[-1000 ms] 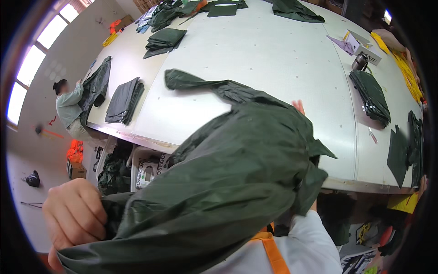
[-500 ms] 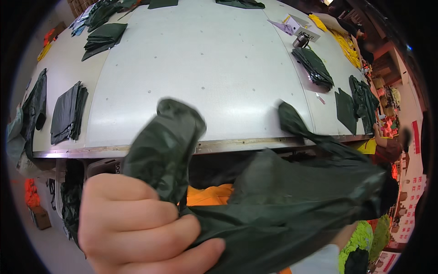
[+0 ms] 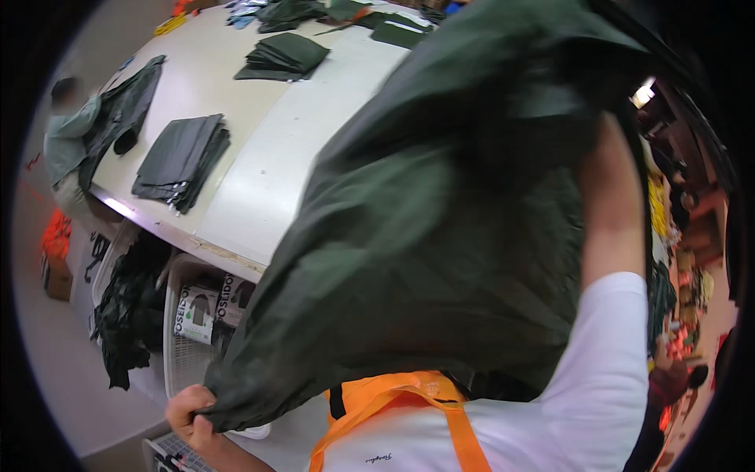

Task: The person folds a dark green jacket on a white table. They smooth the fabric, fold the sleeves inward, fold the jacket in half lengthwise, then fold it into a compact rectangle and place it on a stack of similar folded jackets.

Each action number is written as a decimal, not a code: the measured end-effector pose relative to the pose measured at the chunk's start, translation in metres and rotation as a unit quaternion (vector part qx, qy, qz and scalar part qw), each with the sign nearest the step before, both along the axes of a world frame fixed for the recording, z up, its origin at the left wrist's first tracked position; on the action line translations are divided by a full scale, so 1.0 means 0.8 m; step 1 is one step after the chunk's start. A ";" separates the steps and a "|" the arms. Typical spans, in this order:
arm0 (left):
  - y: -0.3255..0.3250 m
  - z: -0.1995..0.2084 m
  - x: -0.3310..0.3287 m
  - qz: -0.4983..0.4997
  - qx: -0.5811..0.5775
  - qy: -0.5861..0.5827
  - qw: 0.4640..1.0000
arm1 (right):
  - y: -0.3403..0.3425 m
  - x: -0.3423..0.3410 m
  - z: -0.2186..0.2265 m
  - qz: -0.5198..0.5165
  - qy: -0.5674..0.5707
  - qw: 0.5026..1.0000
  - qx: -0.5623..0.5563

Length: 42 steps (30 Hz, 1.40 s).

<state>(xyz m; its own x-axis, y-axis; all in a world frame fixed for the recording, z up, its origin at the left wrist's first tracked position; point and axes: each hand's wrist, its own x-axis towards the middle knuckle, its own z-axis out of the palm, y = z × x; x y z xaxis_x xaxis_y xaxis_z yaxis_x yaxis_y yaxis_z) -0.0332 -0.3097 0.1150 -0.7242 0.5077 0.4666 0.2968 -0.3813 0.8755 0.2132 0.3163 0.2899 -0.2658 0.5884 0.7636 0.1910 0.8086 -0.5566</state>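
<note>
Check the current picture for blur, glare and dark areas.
Head view: the dark green garment looks soft, with heavy shadow toward its upper right, while the folded stack at left reads crisper; head view: a light at upper right blows out to white; head view: the fisheye corners fall to black.

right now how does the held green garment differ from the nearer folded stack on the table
The green garment is loose and rumpled; the folded stack lies flat on the table. The garment is spread out; the stack is layered. The left hand grips the garment; no hand touches the stack. Both look dark.
</note>
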 end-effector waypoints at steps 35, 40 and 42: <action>0.497 -0.347 -0.305 0.173 -0.622 0.298 0.703 | 0.111 0.124 -0.526 -0.306 -0.577 0.749 -0.107; 0.427 -0.316 -0.235 0.128 -0.545 0.380 0.736 | -0.145 0.017 -0.460 -0.035 -0.559 0.818 -0.134; 0.394 -0.309 -0.208 0.128 -0.563 0.391 0.717 | -0.237 0.015 -0.473 -0.024 -0.586 0.792 -0.171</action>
<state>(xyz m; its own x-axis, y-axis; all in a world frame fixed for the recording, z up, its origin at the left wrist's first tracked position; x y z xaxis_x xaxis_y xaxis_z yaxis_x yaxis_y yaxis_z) -0.1999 0.0051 -0.1325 -0.6014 0.7784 0.1798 0.7988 0.5905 0.1151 0.2255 0.1267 -0.0884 -0.6448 0.7384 -0.1974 0.7643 0.6250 -0.1588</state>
